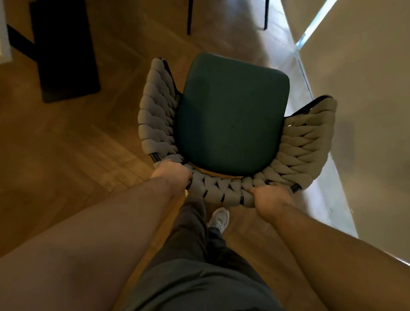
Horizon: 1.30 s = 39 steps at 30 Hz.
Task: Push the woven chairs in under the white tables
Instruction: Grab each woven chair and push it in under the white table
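Left hand and right hand each curled round the back rim of the woven chair, likely to steer it squarely. The chair stood apart from the white table, whose edge showed at ten o'clock.

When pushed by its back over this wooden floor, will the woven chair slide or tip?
Probably it slides: the wooden floor looks smooth. The woven chair seems soft-padded over a stiff frame. Gripped at its rim, it might tip forward.
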Motion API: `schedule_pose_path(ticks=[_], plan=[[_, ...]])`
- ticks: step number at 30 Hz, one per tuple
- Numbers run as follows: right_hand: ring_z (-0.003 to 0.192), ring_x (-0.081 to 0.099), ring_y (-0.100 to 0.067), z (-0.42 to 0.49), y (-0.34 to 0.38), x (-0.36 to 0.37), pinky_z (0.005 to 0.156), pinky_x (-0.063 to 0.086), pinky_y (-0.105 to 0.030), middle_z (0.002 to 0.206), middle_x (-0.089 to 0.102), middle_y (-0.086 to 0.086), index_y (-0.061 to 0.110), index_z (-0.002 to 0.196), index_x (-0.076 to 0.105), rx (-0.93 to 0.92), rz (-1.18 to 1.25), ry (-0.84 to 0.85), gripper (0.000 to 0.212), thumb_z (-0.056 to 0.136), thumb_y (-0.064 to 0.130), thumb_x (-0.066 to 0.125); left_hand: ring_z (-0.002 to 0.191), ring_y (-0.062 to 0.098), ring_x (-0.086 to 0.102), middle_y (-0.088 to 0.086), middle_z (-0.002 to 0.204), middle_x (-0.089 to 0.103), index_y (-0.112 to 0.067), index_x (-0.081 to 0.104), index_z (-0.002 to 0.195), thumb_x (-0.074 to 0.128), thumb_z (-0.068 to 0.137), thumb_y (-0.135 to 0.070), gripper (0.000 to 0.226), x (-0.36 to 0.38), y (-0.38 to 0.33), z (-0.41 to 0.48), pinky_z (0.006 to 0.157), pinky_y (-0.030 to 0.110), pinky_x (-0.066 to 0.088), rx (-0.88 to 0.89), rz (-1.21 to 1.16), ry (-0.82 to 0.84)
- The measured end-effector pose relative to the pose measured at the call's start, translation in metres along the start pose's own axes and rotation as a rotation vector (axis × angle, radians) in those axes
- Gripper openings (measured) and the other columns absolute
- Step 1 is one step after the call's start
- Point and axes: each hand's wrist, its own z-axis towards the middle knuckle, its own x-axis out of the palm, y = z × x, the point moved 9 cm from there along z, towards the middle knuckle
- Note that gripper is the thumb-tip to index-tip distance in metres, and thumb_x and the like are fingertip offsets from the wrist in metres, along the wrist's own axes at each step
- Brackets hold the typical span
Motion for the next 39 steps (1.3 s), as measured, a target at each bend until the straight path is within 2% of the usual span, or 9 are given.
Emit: schedule_pose_path(ticks=[6,10,14,17,21,25,30,34,39], plan=[[0.129,0.055,-0.025,0.036,0.014,-0.063,0.109,0.039,-0.04,0.144,0.056,-0.002,0.033,0.153,0.044,-0.096,-0.143,-0.005,0.056,0.1,0.017,0.054,0.104,0.021,0.065,-0.002,0.097,0.059,-0.028,0.065,0.122,0.056,0.102,-0.024,0.022,-0.013,0.049,0.008,0.093,0.04,0.053,-0.088,-0.111,-0.041],[0.125,0.057,-0.026,0.062,0.021,-0.101,0.115,0.034,-0.044,0.137,0.061,-0.002,0.033,0.148,0.05,-0.163,-0.188,-0.048,0.053,0.099,0.015,0.055,0.104,0.019,0.065,-0.002,0.108,0.069,-0.03,0.068,0.124,0.053,0.106,-0.024,0.024,-0.013,0.077,0.018,0.083,0.033,0.048,-0.126,-0.22,-0.021],[0.132,0.054,-0.026,0.099,0.021,-0.132,0.123,0.022,-0.047,0.141,0.06,-0.001,0.036,0.148,0.052,-0.22,-0.225,-0.054,0.05,0.101,0.018,0.054,0.09,0.019,0.061,-0.004,0.093,0.061,-0.032,0.068,0.122,0.053,0.105,-0.025,0.024,-0.019,0.097,0.031,0.077,0.034,0.044,-0.187,-0.279,0.008],[0.139,0.049,-0.028,0.126,0.017,-0.159,0.126,0.017,-0.049,0.148,0.056,-0.003,0.035,0.15,0.05,-0.273,-0.29,-0.056,0.051,0.102,0.018,0.052,0.102,0.022,0.065,0.0,0.108,0.069,-0.031,0.065,0.126,0.05,0.106,-0.023,0.026,-0.035,0.102,0.038,0.078,0.034,0.041,-0.238,-0.315,0.016],[0.136,0.052,-0.029,0.153,0.01,-0.205,0.124,0.025,-0.051,0.145,0.058,-0.004,0.032,0.148,0.051,-0.355,-0.413,-0.066,0.052,0.099,0.017,0.059,0.103,0.021,0.065,-0.001,0.109,0.069,-0.034,0.062,0.131,0.047,0.107,-0.026,0.03,-0.052,0.107,0.05,0.074,0.034,0.04,-0.328,-0.384,0.047],[0.138,0.051,-0.03,0.176,0.001,-0.253,0.122,0.03,-0.05,0.148,0.057,-0.004,0.03,0.149,0.052,-0.418,-0.517,-0.115,0.05,0.102,0.014,0.053,0.102,0.022,0.065,0.001,0.105,0.068,-0.028,0.065,0.125,0.045,0.109,-0.027,0.025,-0.076,0.11,0.061,0.076,0.035,0.044,-0.438,-0.471,0.029],[0.142,0.048,-0.029,0.204,0.0,-0.302,0.122,0.028,-0.048,0.153,0.053,-0.003,0.031,0.15,0.05,-0.432,-0.652,-0.112,0.048,0.105,0.015,0.05,0.105,0.025,0.066,0.003,0.109,0.07,-0.024,0.066,0.121,0.044,0.109,-0.031,0.026,-0.091,0.12,0.08,0.079,0.036,0.043,-0.48,-0.577,0.038],[0.128,0.058,-0.025,0.228,0.002,-0.328,0.117,0.036,-0.045,0.141,0.062,-0.002,0.03,0.14,0.059,-0.439,-0.681,-0.119,0.039,0.104,0.016,0.05,0.1,0.025,0.067,0.0,0.099,0.067,-0.027,0.065,0.12,0.049,0.107,-0.033,0.021,-0.095,0.135,0.097,0.078,0.038,0.042,-0.481,-0.649,0.023],[0.115,0.063,-0.024,0.255,0.014,-0.363,0.108,0.045,-0.044,0.126,0.066,-0.001,0.029,0.126,0.066,-0.476,-0.679,-0.086,0.031,0.1,0.015,0.057,0.109,0.025,0.066,0.001,0.117,0.07,-0.028,0.064,0.125,0.054,0.103,-0.023,0.024,-0.111,0.151,0.107,0.085,0.038,0.045,-0.495,-0.725,0.051]])
